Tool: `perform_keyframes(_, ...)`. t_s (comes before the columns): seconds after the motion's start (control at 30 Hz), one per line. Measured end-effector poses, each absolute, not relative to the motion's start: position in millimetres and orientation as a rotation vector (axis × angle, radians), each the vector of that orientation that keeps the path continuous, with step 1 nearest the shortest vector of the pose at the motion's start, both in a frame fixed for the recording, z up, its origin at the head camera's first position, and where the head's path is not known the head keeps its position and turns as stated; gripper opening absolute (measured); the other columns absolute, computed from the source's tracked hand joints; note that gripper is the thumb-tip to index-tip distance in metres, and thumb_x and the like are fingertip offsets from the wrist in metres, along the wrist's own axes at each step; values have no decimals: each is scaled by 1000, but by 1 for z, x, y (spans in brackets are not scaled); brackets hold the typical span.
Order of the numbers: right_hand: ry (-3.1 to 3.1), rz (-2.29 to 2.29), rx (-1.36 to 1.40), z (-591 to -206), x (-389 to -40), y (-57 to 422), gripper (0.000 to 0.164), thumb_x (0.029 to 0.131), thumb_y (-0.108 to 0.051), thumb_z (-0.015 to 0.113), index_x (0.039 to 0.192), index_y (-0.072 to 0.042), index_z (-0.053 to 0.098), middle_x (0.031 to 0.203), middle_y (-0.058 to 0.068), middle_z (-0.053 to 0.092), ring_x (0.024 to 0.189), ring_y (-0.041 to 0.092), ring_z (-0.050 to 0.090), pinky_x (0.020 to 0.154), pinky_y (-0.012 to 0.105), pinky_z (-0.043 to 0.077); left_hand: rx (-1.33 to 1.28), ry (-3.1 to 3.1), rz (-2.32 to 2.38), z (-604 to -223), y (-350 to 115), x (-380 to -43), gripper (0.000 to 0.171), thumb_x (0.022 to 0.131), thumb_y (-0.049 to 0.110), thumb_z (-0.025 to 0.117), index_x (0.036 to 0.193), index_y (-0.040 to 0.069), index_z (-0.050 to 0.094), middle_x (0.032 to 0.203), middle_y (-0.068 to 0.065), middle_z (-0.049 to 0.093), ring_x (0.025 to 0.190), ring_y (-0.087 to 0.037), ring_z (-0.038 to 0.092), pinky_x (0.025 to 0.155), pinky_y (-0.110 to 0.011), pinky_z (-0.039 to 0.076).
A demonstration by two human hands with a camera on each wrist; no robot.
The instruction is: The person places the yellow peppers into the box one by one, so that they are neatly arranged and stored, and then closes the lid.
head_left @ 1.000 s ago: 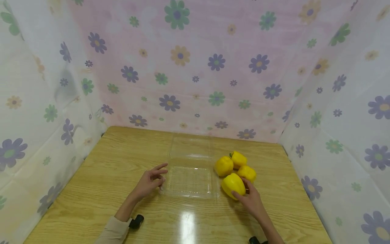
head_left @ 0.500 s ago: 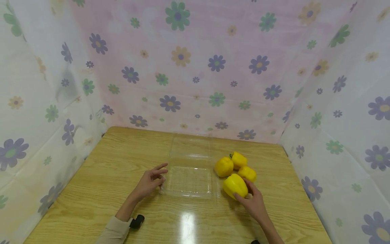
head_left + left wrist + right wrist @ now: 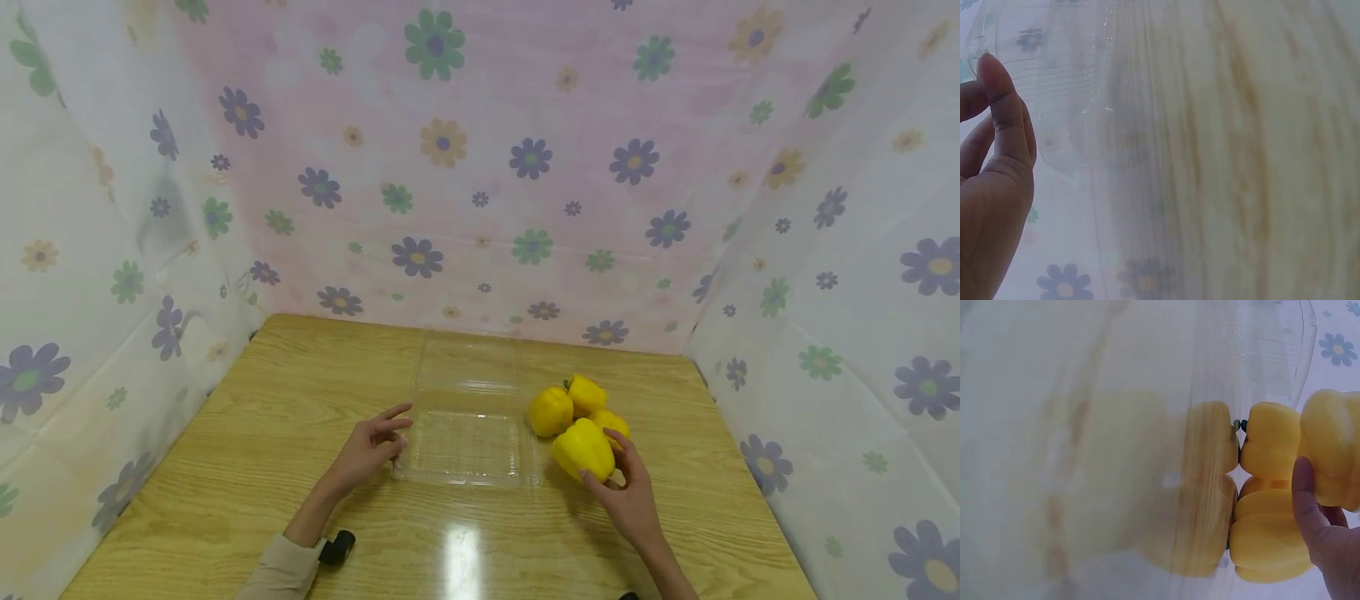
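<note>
A yellow bell pepper [image 3: 582, 450] is in my right hand [image 3: 628, 492], gripped between thumb and fingers. In the right wrist view this held pepper [image 3: 1334, 447] is raised above the table. Behind it sit three more yellow bell peppers, one at the left [image 3: 551, 412], one at the back [image 3: 587, 395] and one partly covered by the held one [image 3: 617, 423]. Left of them lies a clear plastic clamshell container [image 3: 457, 482], its lid [image 3: 468, 360] folded back flat. My left hand [image 3: 367, 450] pinches the container's left rim near the front corner, the other fingers extended.
The wood-grain table [image 3: 300, 367] carries a bright light reflection near its front. Flower-printed cloth [image 3: 480, 150] hangs along the back and both sides. A small black device [image 3: 337, 547] is strapped to the left wrist.
My right hand has lifted the held bell pepper and shifted it slightly right and up in the head view. The left hand and the container have stayed in place.
</note>
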State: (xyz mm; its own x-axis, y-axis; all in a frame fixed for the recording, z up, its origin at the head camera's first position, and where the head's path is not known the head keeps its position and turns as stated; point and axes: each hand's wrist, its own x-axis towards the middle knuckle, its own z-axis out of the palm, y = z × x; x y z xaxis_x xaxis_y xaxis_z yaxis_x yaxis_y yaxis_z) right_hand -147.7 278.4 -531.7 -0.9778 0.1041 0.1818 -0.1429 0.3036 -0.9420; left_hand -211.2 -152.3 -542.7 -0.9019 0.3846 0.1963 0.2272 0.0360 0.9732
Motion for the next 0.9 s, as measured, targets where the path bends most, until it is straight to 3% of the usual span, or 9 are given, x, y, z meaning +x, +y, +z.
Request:
perform_keyframes(0.2,-2343,1748,70,-532,-148,276,68,91,-1,75,151,-14,45,128,11,54,109,12,55,79,24,60,656,2153,2019,-544,-152,-211,39,99,-4,60,135,-18,54,159,-31,32,77,-24,62,59,-27,57)
perform_keyframes(0.47,-2307,1762,107,-528,-145,271,69,89,4,75,150,-10,45,132,13,52,111,9,56,79,26,60,648,2162,2013,-543,-152,-210,38,99,-5,59,134,-18,55,159,-30,33,81,-34,62,59,-27,58)
perform_keyframes(0.9,-2295,1841,207,-525,-142,267,70,90,3,74,152,-8,44,136,4,52,116,7,57,84,27,60,649,2197,1993,-543,-151,-211,39,99,-2,62,133,-19,55,157,-31,34,84,-31,63,59,-27,58)
